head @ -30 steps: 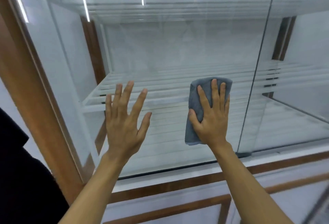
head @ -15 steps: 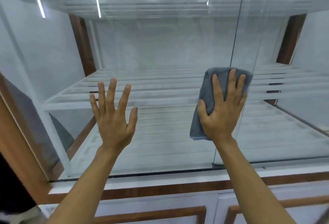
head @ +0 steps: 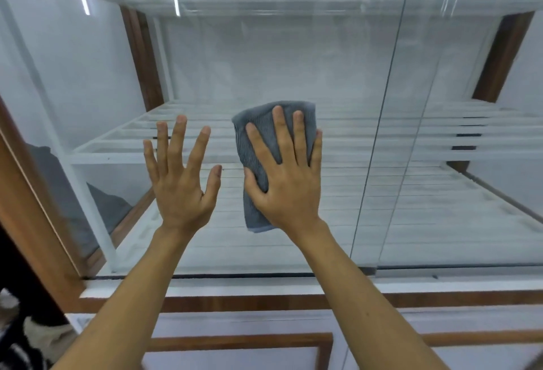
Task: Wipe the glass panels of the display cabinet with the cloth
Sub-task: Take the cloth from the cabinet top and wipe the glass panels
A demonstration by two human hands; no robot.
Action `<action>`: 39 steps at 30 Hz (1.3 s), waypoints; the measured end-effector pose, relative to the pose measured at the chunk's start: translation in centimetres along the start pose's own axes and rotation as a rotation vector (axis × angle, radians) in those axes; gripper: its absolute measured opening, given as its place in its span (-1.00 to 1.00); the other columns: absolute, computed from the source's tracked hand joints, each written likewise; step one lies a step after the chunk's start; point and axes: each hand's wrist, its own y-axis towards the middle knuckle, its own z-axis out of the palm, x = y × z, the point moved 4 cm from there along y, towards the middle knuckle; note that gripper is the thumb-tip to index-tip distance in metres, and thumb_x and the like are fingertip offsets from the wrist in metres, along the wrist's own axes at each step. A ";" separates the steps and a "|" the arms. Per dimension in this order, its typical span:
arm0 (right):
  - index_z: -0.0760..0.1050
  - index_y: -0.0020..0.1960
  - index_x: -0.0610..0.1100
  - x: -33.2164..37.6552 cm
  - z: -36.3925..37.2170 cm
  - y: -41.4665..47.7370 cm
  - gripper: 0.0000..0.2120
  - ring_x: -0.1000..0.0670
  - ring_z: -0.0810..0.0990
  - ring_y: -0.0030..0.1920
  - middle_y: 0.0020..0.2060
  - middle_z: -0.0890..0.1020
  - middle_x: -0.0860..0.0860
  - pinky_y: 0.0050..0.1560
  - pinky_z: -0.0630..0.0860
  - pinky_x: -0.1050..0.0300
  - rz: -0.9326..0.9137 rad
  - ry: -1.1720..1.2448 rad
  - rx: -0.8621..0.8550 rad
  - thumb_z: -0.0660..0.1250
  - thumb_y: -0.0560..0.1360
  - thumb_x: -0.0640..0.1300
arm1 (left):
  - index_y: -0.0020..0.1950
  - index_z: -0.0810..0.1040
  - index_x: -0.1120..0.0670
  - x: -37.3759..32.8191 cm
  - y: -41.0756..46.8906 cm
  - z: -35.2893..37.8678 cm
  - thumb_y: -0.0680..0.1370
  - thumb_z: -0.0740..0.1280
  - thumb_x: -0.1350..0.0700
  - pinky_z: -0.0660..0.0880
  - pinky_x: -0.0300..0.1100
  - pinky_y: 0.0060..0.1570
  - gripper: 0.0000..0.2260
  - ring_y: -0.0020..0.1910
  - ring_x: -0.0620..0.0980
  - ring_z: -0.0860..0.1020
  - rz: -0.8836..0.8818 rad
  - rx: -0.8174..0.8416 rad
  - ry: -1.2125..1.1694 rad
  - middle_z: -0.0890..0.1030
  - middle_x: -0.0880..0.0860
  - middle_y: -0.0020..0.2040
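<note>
The right hand (head: pixel 289 184) presses a grey cloth (head: pixel 258 146) flat against the glass panel (head: pixel 293 61) to wipe it; just left of the cloth, the left hand (head: pixel 182 181) spreads open, seemingly bracing the panel.

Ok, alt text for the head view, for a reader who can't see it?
A person's right hand presses a folded grey cloth against a display cabinet's glass panel. The left hand is raised beside it, fingers spread, holding nothing. White slatted shelves show behind the glass.
</note>
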 end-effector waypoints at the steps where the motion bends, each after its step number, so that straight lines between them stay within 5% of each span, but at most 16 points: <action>1: 0.23 0.58 0.00 -0.5 -0.2 -0.6 -0.37 -0.16 -0.04 0.63 0.58 0.21 -0.14 0.59 -0.12 -0.25 -0.017 -0.011 0.013 0.31 0.57 0.09 | 0.65 0.18 -0.05 0.0 0.0 0.0 0.71 0.13 -0.10 -0.13 0.19 0.61 -0.49 0.67 0.13 -0.03 0.002 -0.002 0.003 0.15 0.15 0.66; 11: 0.19 0.58 -0.04 -11.1 -4.9 -4.8 -0.33 -0.28 0.00 0.59 0.57 0.16 -0.21 0.57 -0.02 -0.33 0.197 -0.059 0.008 0.28 0.54 0.08 | 0.67 0.13 -0.08 0.1 -0.1 0.3 0.71 0.11 -0.10 -0.13 0.18 0.61 -0.48 0.67 0.13 -0.03 0.011 -0.008 0.016 0.06 0.06 0.68; 20: 0.31 0.54 -0.14 -10.3 -5.6 -0.8 -0.37 -0.40 0.08 0.56 0.55 0.18 -0.29 0.52 0.07 -0.42 0.322 -0.037 -0.105 0.30 0.52 0.02 | 0.66 0.12 -0.09 -0.2 0.0 0.3 0.71 0.07 -0.14 -0.14 0.18 0.61 -0.49 0.67 0.12 -0.04 -0.016 -0.005 -0.007 0.14 0.15 0.66; 32: 0.28 0.57 -0.04 0.8 -0.4 4.0 -0.38 -0.25 0.03 0.61 0.57 0.22 -0.21 0.59 -0.13 -0.26 0.053 0.023 -0.041 0.29 0.56 0.10 | 0.66 0.15 -0.06 -0.1 -0.1 0.1 0.72 0.08 -0.14 -0.13 0.19 0.61 -0.49 0.67 0.13 -0.04 0.002 0.004 -0.010 0.06 0.07 0.68; 39: 0.19 0.60 -0.02 -0.5 -0.2 -1.0 -0.33 -0.14 -0.08 0.63 0.60 0.16 -0.12 0.60 -0.10 -0.25 -0.052 -0.011 0.059 0.32 0.55 0.08 | 0.66 0.14 -0.07 0.1 -0.2 0.1 0.71 0.09 -0.13 -0.15 0.16 0.62 -0.49 0.67 0.12 -0.04 0.016 0.000 0.006 0.00 0.00 0.69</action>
